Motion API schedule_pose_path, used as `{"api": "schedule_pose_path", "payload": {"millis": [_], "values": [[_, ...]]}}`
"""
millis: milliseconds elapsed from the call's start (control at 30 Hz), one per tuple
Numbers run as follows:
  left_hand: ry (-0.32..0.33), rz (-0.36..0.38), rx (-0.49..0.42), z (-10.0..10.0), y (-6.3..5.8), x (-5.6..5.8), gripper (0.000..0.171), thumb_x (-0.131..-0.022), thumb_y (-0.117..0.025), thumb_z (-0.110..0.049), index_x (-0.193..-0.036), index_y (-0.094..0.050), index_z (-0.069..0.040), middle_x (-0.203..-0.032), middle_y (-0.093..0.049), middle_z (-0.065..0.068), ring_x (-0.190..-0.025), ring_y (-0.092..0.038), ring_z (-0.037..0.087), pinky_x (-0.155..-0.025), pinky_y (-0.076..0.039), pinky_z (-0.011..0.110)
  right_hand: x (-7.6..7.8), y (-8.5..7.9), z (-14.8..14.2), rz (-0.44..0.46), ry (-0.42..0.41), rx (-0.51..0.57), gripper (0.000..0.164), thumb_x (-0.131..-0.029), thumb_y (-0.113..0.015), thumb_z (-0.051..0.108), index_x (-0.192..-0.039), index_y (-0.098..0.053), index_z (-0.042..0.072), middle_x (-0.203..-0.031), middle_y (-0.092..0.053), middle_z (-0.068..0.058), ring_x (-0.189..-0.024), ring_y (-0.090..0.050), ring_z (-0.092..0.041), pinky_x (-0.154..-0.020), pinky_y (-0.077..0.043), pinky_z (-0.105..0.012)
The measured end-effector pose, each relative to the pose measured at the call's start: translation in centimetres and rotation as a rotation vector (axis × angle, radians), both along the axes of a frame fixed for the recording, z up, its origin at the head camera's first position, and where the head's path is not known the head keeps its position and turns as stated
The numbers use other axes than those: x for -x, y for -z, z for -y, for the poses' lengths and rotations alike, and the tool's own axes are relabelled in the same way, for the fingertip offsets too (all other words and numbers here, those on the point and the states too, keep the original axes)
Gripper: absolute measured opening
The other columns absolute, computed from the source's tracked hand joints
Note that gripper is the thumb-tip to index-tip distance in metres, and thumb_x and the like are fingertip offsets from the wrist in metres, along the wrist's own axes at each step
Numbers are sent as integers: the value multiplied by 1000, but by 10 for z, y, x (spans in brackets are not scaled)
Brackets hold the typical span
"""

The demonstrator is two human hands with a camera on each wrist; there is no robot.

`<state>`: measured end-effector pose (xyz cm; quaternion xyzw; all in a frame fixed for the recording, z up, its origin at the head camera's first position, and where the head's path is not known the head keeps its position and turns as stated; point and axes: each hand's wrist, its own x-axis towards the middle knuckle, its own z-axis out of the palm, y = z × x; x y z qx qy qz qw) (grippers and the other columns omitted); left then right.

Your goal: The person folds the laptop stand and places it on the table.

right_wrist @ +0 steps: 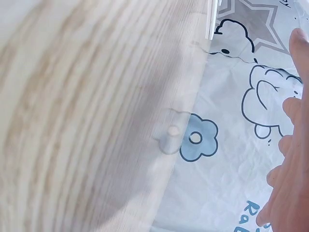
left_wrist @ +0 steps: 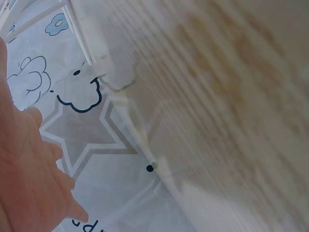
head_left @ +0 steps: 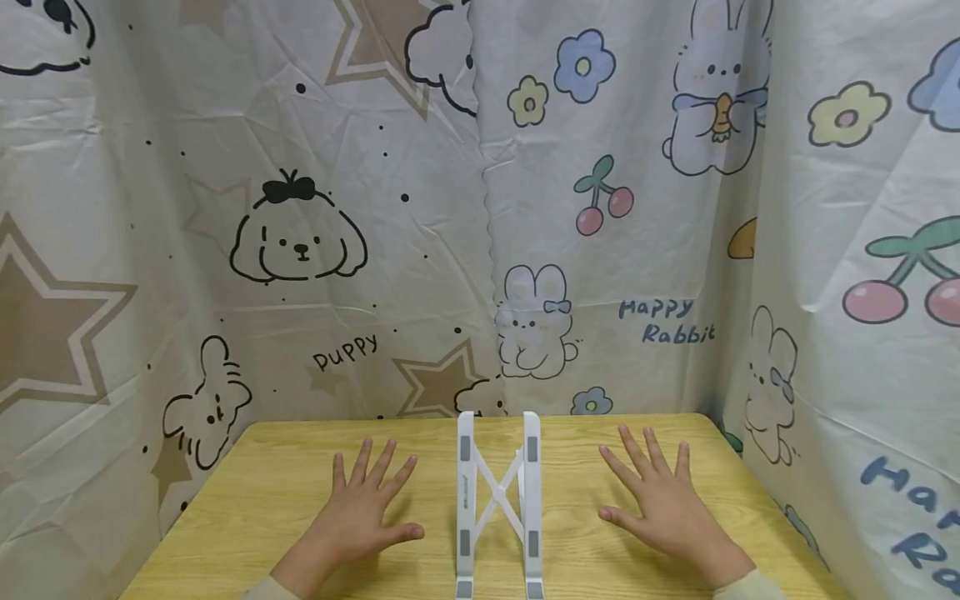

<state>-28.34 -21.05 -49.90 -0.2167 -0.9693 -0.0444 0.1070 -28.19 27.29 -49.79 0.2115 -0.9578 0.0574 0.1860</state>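
Note:
A white folding laptop stand (head_left: 466, 492) with grey pads and a crossed brace stands in the middle of the wooden table, between the two hands. To its left, my left hand (head_left: 360, 512) hovers palm down over the tabletop with fingers spread. My right hand (head_left: 663, 508) mirrors it on the other side, fingers likewise spread. Neither hand holds anything, and both are apart from the stand. In the left wrist view the hand (left_wrist: 34, 174) shows at the left edge, with part of the stand (left_wrist: 79, 34) above. The right wrist view has a sliver of the stand (right_wrist: 211, 19) near the top.
The light wood table (head_left: 600, 467) has rounded far corners. Behind it hangs a pale curtain (head_left: 435, 275) printed with puppies, rabbits, stars, flowers and cherries, and it also closes in both sides.

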Motion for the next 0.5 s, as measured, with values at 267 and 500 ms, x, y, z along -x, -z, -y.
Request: {"api": "schedule_pose_path", "payload": {"millis": [267, 500], "values": [[9, -22, -25, 0, 0, -2, 97, -84, -61, -77, -163, -28, -30, -171, -14, 15, -154, -4, 52, -112, -1, 84, -1, 0, 1, 2, -8, 15, 85, -90, -65, 66, -160, -38, 26, -173, -7, -8, -154, -7, -51, -113, 20, -75], [0, 24, -68, -2, -2, -1, 96, -88, -60, -75, -163, -19, -33, -171, -8, 12, -155, 0, 48, -112, 0, 84, -2, 1, 4, 28, -17, 98, 86, -91, -66, 64, -162, -32, 29, -173, -9, -7, -155, -7, -49, -113, 15, -78]]}}
